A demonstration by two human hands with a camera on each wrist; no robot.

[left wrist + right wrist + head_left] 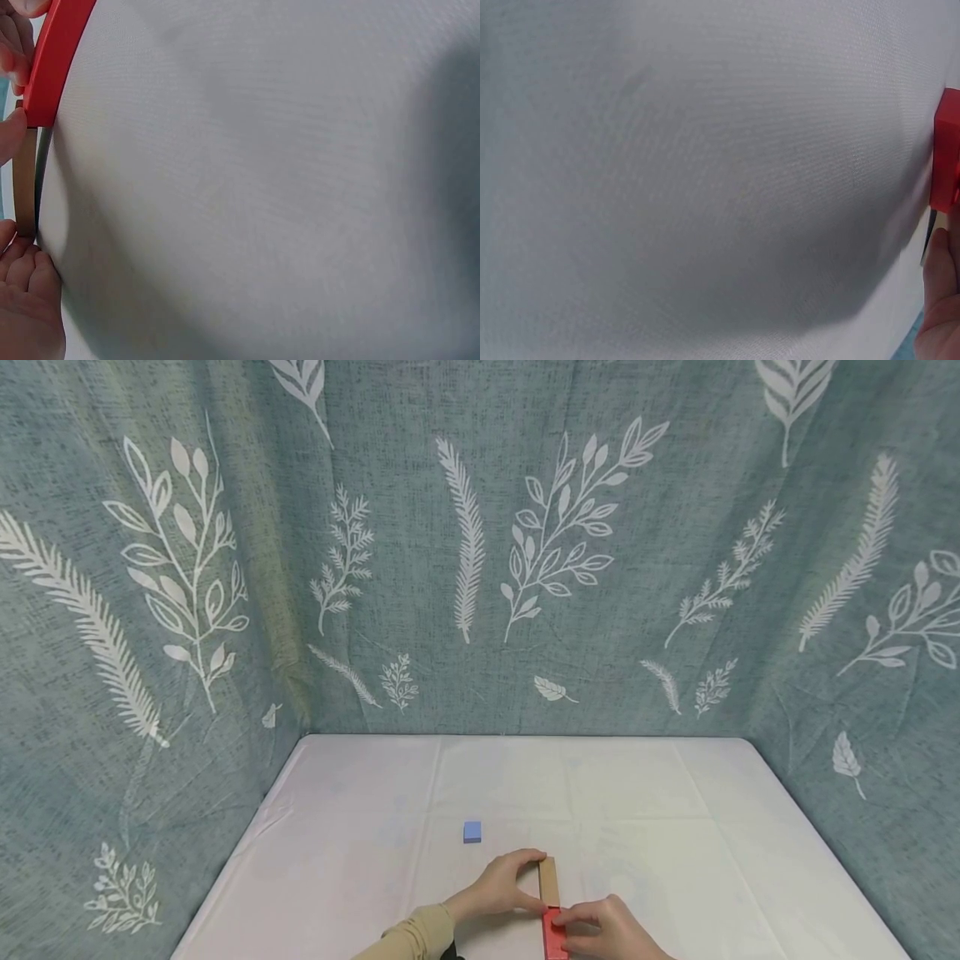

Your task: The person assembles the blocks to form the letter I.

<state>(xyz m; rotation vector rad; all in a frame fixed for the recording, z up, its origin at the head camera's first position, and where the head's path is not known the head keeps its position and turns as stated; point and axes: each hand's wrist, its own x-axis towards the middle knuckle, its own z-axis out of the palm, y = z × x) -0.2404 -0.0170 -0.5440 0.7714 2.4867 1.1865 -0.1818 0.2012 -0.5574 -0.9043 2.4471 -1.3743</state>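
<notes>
The table (337, 827) carries a white cloth and is enclosed by a leaf-printed curtain (525, 568) on its left, far and right sides. The left part of the surface, from the left edge inward, is open cloth. A small blue block (472, 832) lies left of centre, apart from both hands and farther from the near edge than they are.

The left hand (504, 887) works at the near edge, centre. Its fingers curl over the far end and left side of a tan strip (548, 881), and the thumb meets the strip at its near end; the strip is pinched. The strip lies flat and points away from the near edge.

A red block (553, 935) butts against the strip's near end, in line with it. The right hand (611, 931) pinches this block from the right, fingertips on its top face.

Right of the hands, bare cloth runs to the right edge.
</notes>
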